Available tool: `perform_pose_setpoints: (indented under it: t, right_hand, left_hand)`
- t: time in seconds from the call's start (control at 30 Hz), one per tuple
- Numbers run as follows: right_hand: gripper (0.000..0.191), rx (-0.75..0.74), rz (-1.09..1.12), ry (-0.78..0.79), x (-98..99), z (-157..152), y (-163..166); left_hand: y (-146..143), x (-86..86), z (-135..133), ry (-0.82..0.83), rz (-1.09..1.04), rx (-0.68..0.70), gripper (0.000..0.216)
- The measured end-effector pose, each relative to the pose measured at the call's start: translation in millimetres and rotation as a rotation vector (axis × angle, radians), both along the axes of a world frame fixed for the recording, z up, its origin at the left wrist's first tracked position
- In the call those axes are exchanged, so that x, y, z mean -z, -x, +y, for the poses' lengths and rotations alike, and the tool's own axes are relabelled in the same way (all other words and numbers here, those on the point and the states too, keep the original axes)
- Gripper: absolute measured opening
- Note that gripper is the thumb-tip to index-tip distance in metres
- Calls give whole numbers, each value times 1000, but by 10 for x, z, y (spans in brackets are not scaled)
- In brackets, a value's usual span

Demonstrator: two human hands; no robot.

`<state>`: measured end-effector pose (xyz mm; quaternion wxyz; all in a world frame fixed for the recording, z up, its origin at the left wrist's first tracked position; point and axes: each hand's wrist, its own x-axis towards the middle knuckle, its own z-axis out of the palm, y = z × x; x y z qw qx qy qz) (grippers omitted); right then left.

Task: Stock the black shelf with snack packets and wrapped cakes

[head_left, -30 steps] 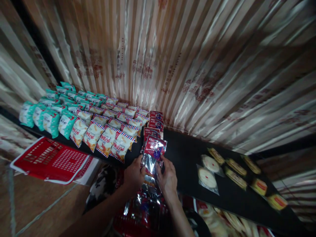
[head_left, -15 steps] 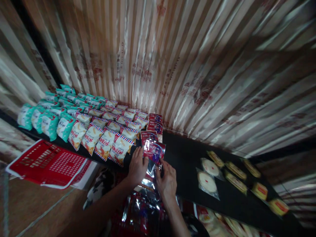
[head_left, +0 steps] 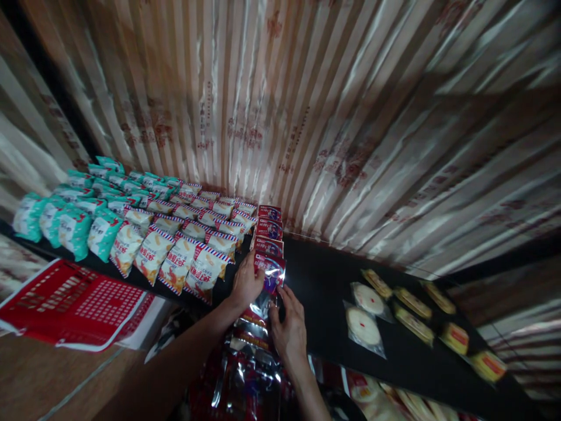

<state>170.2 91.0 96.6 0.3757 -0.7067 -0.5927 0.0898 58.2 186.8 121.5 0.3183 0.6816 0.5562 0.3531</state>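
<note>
**Two hands setting a packet on a shelf**

Both forearms reach forward. The left hand [head_left: 246, 283] grips the left edge of the red foil snack packet [head_left: 273, 270]. The right hand [head_left: 290, 328] pinches its silvery bottom. The packet stands at the front of a row of red packets [head_left: 268, 225] on the black shelf [head_left: 324, 292].

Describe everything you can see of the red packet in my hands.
The red packet is glossy foil-like film, red with a dark printed picture and a silvery lower part. It leans tilted at the front of a row of matching red packets on the black shelf, beside the striped packets. The left hand grips its left edge; the right hand holds its lower end.
</note>
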Motion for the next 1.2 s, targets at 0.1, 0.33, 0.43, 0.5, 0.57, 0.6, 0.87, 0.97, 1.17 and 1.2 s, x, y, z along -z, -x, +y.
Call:
perform_pose_setpoints:
  t: [0.1,0.33,0.43,0.5,0.57,0.6,0.87,0.97,1.17,1.2]
  right_hand:
    - [45,-1,29,12,14,-1,-8]
    - [47,-2,117,8,41,6,-3]
    - [50,21,173,-10,60,16,3]
    - [51,36,208,-17,69,20,-3]
    - [51,49,233,-18,71,20,-19]
    - [51,51,242,-19,70,18,-30]
    - [53,56,361,14,135,15,-80]
    - [53,46,424,38,183,19,-77]
    - [62,90,632,114,157,53,-107]
    - [65,125,678,134,146,79,-116]
  left_hand:
    - [-9,40,8,-26,55,1,53]
    - [-118,-76,-151,-317,267,86,52]
    - [-268,-149,-176,-370,344,123,49]
    - [-393,-168,-127,-361,398,99,48]
    - [-519,-176,-22,-341,453,74,49]
    - [-577,-182,47,-332,479,66,50]
    - [-898,-242,670,-196,573,-40,53]
    - [-951,-167,811,-154,586,-76,55]
    - [-928,75,838,-167,607,-98,54]
    - [-923,101,830,-179,607,-104,53]
